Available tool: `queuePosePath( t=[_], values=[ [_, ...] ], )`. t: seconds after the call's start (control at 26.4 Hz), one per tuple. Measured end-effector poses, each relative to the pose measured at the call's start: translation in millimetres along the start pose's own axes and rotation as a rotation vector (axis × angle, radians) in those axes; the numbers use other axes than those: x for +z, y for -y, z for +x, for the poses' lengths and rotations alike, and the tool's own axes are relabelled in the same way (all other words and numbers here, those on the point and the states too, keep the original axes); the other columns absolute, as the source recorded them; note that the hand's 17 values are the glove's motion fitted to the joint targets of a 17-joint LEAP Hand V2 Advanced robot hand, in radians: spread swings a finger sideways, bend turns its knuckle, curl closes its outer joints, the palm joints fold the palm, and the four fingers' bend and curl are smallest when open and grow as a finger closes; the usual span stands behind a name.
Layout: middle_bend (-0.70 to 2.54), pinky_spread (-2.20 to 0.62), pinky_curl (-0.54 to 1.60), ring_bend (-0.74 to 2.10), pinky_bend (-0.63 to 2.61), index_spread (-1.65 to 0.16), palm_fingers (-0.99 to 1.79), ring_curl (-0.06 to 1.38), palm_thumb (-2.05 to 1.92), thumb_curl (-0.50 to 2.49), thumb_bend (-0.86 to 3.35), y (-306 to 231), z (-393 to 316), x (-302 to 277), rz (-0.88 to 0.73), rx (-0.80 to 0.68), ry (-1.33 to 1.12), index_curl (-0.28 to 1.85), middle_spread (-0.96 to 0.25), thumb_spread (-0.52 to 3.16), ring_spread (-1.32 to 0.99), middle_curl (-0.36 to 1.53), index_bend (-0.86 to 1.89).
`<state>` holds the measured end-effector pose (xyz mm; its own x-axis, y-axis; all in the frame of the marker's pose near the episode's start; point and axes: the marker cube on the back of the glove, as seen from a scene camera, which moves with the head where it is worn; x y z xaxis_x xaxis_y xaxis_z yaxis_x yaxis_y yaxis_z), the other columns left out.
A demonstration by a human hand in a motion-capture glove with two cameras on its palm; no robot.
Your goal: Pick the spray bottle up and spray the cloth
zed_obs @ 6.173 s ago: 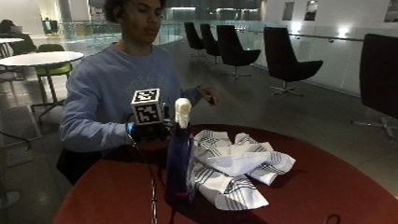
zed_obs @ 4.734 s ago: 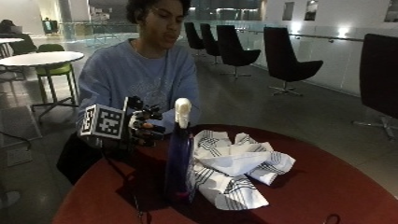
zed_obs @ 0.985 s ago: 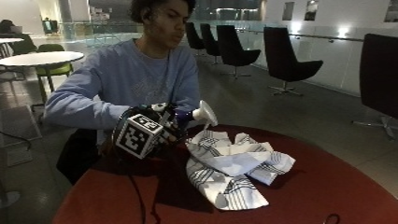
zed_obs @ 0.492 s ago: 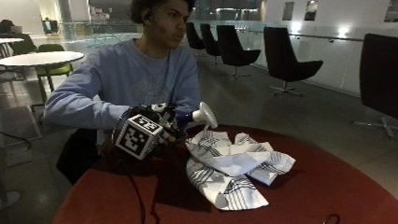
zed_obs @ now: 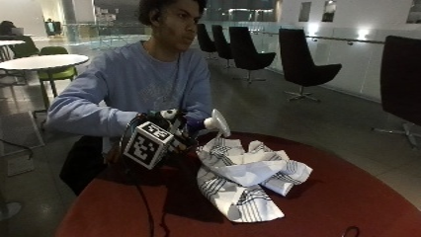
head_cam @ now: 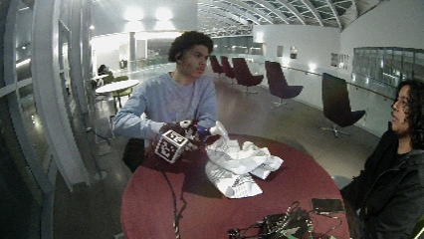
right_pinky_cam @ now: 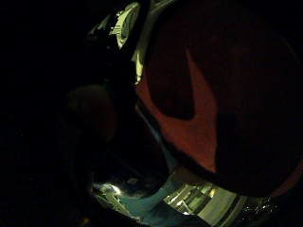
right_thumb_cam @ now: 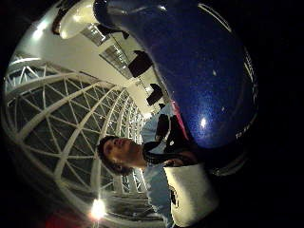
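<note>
Right hand (zed_obs: 172,129) in the black glove grips the spray bottle (zed_obs: 209,124), fingers curled round its blue body, lifted off the worktop (zed_obs: 342,192). The bottle is tipped over, its white nozzle end pointing toward the cloth (zed_obs: 246,175) and sitting just above the cloth's near edge; can't tell if they touch.

The cloth is white with dark stripes, crumpled in a heap on the round red worktop, just beside the hand. One flat corner lies spread toward the front of the worktop.

Thumb-side palm view: the blue bottle (right_thumb_cam: 199,71) fills much of the picture, close against the palm, white nozzle end (right_thumb_cam: 78,19) at the far tip. Little-finger-side palm view: mostly dark, the red worktop (right_pinky_cam: 199,132) shows below the hand.

Other hand is not clearly visible; it seems tucked behind the bottle, can't tell what it does.

Wide view: a phone (head_cam: 328,205) and a tangle of cables (head_cam: 271,226) lie at the worktop's far side, well apart from the cloth (head_cam: 238,167). Person sits behind the worktop in a light blue sweater (zed_obs: 145,84).
</note>
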<state>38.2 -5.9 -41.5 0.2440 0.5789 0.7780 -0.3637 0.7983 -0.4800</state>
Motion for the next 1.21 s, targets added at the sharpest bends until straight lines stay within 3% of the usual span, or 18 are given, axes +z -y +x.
queuePosePath(
  t=[0.53,0.72,0.91,1.21],
  values=[
    [0.6,0.26,0.37,0.94,0.87,-0.38,0.43,0.4,0.74,0.49,-0.03,9,-8,9,-0.001,-0.047,0.007,-0.01,0.0,0.97,0.07,0.44,-0.01],
    [0.6,0.26,0.37,0.94,0.86,-0.38,0.43,0.4,0.74,0.49,-0.03,22,-35,21,-0.002,-0.216,-0.016,-0.01,0.0,0.97,0.07,0.44,0.0],
    [0.6,0.25,0.36,0.93,0.84,-0.37,0.43,0.4,0.75,0.49,-0.02,45,-62,50,-0.173,-0.478,-0.238,-0.01,0.0,0.97,0.07,0.44,0.01],
    [0.6,0.24,0.35,0.89,0.76,-0.37,0.4,0.39,0.76,0.49,-0.02,158,-153,133,0.026,-0.787,-0.176,0.01,0.0,0.96,0.07,0.44,0.04]
  ],
)
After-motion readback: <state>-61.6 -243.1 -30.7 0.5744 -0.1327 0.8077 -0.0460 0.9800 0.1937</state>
